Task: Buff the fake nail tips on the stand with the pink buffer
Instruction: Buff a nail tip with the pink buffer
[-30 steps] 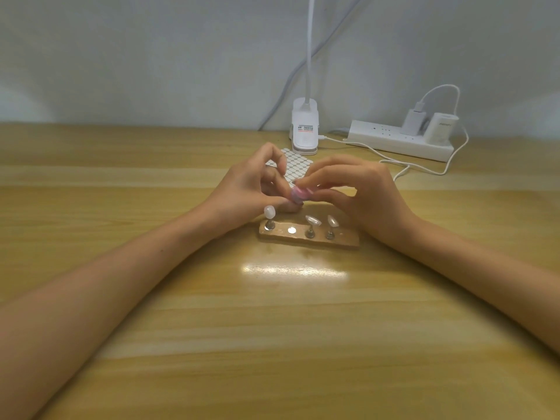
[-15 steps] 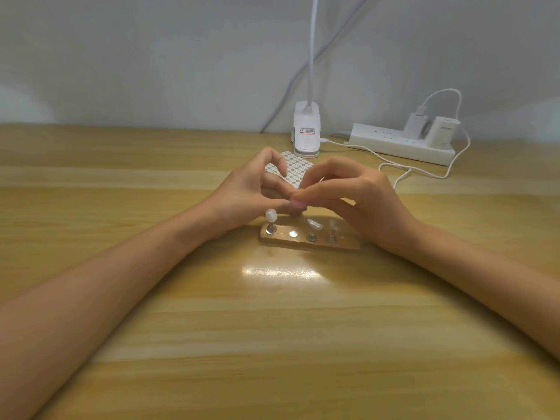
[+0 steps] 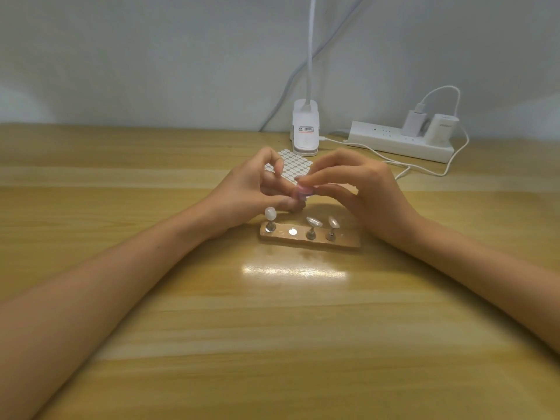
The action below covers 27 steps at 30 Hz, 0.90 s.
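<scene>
A wooden stand (image 3: 312, 241) lies mid-table with three nail tips on metal pegs: one at the left (image 3: 269, 213), two at the right (image 3: 313, 221). One metal socket (image 3: 292, 231) on the stand is bare. Just behind the stand my right hand (image 3: 360, 192) pinches the small pink buffer (image 3: 304, 189), which is blurred. My left hand (image 3: 257, 192) has its fingers curled and pinches something small against the buffer; that thing is hidden by the fingertips.
A sheet of white adhesive tabs (image 3: 292, 165) lies behind the hands. Farther back stand a white clip lamp base (image 3: 305, 128) and a white power strip (image 3: 400, 142) with chargers and cables trailing right. Light wooden table (image 3: 272, 328) all around.
The right hand with the buffer dipped toward the stand and came back up, rubbing back and forth at the left fingertips. The stand and its tips stayed put.
</scene>
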Each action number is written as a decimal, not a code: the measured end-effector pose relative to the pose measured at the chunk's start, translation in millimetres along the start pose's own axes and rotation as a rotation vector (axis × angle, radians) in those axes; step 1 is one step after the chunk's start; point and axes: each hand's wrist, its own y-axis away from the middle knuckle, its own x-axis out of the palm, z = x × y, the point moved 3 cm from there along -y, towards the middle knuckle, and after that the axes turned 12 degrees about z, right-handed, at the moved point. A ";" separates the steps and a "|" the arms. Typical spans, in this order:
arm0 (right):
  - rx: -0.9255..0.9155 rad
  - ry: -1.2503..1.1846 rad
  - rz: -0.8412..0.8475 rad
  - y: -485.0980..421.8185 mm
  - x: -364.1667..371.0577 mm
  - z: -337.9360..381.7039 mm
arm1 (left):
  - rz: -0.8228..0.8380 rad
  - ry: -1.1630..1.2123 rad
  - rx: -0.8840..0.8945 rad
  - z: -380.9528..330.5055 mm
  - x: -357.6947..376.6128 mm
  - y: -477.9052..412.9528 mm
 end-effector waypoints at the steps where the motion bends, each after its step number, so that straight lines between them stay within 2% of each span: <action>1: 0.005 0.000 -0.002 0.7 -0.4 -0.5 | -0.001 0.001 0.004 0.0 0.0 0.1; 4: -0.018 -0.001 0.054 1.0 2.8 0.2 | 0.005 -0.001 0.019 0.1 -1.0 0.8; 6: 0.102 -0.027 0.005 1.7 -2.5 -8.5 | 0.024 0.008 0.037 -0.9 -0.4 1.4; 9: 0.213 -0.162 -0.049 2.0 -7.0 -14.9 | 0.034 0.009 0.055 -0.5 -2.3 2.6; 15: 0.219 -0.424 -0.016 0.6 0.4 -6.3 | 0.028 -0.010 0.086 -0.8 -3.6 3.3; 20: 0.168 -0.429 -0.025 -0.4 0.8 0.3 | 0.009 -0.027 0.101 1.4 -3.6 1.8; 24: 0.169 -0.379 0.061 -1.4 6.0 2.7 | 0.024 -0.063 0.125 1.5 -3.5 0.7; 27: 0.157 -0.343 0.028 -0.9 3.5 4.9 | 0.012 -0.080 0.142 0.7 -2.6 -0.2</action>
